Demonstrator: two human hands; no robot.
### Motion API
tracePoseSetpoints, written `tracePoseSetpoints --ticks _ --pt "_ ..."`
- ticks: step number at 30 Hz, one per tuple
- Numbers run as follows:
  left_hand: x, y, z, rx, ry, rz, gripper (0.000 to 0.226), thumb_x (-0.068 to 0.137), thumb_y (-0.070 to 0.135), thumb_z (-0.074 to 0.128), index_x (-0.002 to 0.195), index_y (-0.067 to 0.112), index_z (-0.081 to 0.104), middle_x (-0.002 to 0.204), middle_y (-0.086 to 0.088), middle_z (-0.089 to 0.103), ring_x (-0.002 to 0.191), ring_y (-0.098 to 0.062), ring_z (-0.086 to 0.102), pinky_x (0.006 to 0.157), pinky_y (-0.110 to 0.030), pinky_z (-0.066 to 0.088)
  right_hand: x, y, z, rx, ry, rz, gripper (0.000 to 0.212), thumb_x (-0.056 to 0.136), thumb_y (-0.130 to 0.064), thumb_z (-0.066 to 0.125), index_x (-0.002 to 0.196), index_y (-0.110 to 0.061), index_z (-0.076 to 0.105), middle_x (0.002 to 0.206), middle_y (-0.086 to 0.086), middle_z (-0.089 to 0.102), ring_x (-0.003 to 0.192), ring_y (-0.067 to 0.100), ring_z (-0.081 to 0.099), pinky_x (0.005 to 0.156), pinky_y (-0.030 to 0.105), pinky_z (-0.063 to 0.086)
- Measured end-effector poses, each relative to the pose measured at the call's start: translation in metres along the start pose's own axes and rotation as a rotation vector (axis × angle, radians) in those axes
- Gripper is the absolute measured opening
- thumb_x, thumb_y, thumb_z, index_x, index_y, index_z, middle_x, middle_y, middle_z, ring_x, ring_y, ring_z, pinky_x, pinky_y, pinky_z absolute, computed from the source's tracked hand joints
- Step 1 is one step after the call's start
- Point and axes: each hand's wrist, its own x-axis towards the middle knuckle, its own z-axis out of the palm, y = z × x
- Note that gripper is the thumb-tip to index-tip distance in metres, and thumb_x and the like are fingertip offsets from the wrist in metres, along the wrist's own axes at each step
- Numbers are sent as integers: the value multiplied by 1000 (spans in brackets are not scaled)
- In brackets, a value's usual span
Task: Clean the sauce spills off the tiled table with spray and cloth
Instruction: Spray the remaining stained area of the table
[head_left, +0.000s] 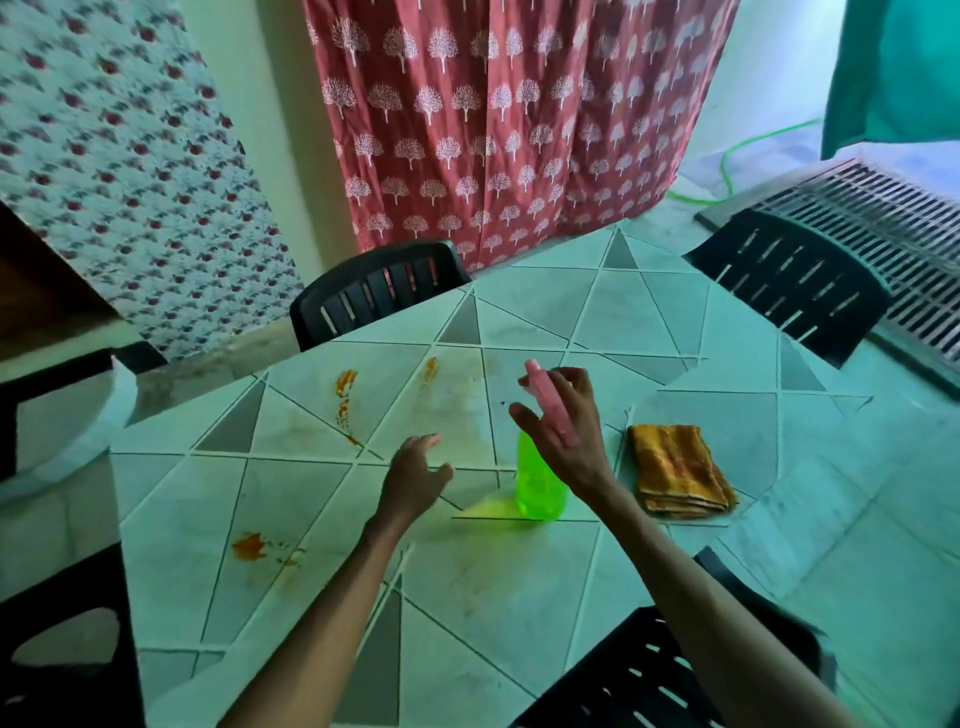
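Three sauce spills (345, 395) stain the tiled table (519, 597). The green spray bottle (537, 488) stands upright mid-table, with the folded cloth (675, 470) just right of it. The left grip (413, 467) hovers, fingers relaxed. The right grip (584, 415) spreads at the bottle's pink nozzle; I cannot tell whether it holds.

Tiled table (519, 597): smooth pale tiles with a dull sheen, lighter grout lines between them. Sauce spills (345, 395): thin orange smears, streaky. Spray bottle (537, 486): translucent, glossy green plastic; trigger head (550, 405) of opaque pink plastic. Cloth (678, 473): folded woven fabric, matt, coarse-looking. Chair (379, 291): black moulded plastic, semi-matt. Curtain (493, 130): printed red cloth, matt.
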Motion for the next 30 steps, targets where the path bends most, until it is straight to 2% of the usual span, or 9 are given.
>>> tracePoseSetpoints --ticks 3,6,8,14,19,21,22,23,30 --pt "19 -33 -19 157 -37 -82 74 83 41 72 144 9 44 149 -14 41 135 -30 40 106 -38 38 10 -10 18 135 -60 -15 39 93 -29 65 132 -26 62 131 -1 57 115 23 62 93 53 54" --pt "37 -60 -35 430 -96 -94 106 75 61 73 154 10 24 162 -14 16 148 -32 18 116 -42 25 26 -20 28 197 -65 124 30 91 -27 63 117 -41 65 107 -3 72 69 22 73 66 53 61" --pt "46 -73 -42 512 -141 -100 116 71 62 75 156 12 14 164 -12 6 150 -32 9 119 -44 18 41 -23 35 162 -59 232 21 84 -24 58 102 -23 69 93 7 72 52 23 69 55 49 59" --pt "49 -88 -39 470 -160 -70 115 70 51 80 156 11 14 165 -8 4 151 -28 5 120 -38 17 74 15 64 86 -155 802 29 81 -22 55 87 3 69 78 17 66 45 25 64 66 51 60" --pt "53 -91 -39 474 -129 -22 112 72 53 80 156 10 19 164 -8 9 150 -28 8 121 -35 15 70 43 73 236 -107 1145 13 87 -5 45 83 -15 51 71 13 46 51 20 46 50 27 39" --pt "53 -93 -38 463 -118 -20 113 70 53 81 156 10 20 164 -8 10 150 -29 9 120 -36 17 67 48 74 265 -108 1165 35 91 -3 44 120 0 24 77 14 46 62 21 44 49 25 35" --pt "54 -94 -38 457 -110 -20 113 70 53 82 155 10 21 164 -8 11 150 -29 10 120 -36 18 67 49 76 274 -122 1150 31 93 -4 44 117 7 60 79 15 49 64 22 47 49 25 36" --pt "54 -94 -37 455 -107 -19 113 70 52 82 156 10 21 164 -8 11 150 -29 10 120 -36 18 67 50 80 289 -133 1129 34 95 -5 43 123 -2 61 78 16 52 64 23 49 49 26 39" --pt "55 -96 -37 437 -127 -42 115 72 51 80 157 13 13 165 -6 3 151 -29 4 121 -36 12 84 36 92 368 -160 1014 19 94 -4 48 102 -6 65 84 18 59 68 22 58 53 25 50"
